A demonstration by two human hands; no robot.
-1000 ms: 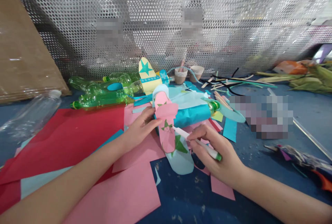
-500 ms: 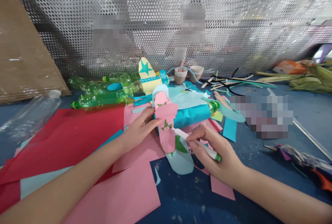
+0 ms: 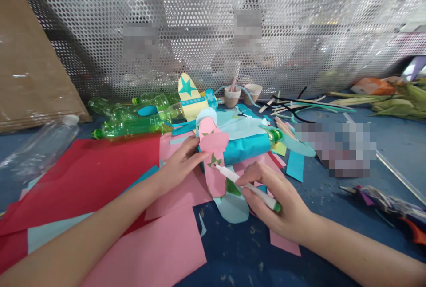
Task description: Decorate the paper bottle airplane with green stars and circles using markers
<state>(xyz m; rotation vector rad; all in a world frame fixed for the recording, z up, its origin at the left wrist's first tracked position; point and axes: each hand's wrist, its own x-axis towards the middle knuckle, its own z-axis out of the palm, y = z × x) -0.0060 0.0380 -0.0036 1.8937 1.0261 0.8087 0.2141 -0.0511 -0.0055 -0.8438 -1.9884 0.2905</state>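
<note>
Landmark: plastic bottle wrapped in bright blue paper [image 3: 248, 148], green neck at its right end, lying on the dark blue table [image 3: 229, 256].

Long rounded pink paper cutout [image 3: 214, 145] at the left end of the wrapped bottle, a raised pink flap across its middle. Green star [image 3: 214, 159] on its lower half. Pale blue rounded paper piece [image 3: 233, 212] shows beneath it, on the near side of the bottle.

Left hand [image 3: 179, 163] left of the wrapped bottle: thumb on the cutout's edge, fingers bent and partly hidden behind it. Cannot tell whether this grip pinches the paper or only steadies it.

Right hand [image 3: 278, 200] on the near side of the bottle: grip closed around a slim white marker with a green end [image 3: 229, 174], held like a pen, tip at the star's lower edge.

Left of the bottle: large red paper sheet [image 3: 109, 158], with clear green plastic bottle [image 3: 136, 129] farther back. Beyond the bottle: yellow paper-covered piece with a blue star [image 3: 191, 112], two small pale cups [image 3: 232, 97].
</note>
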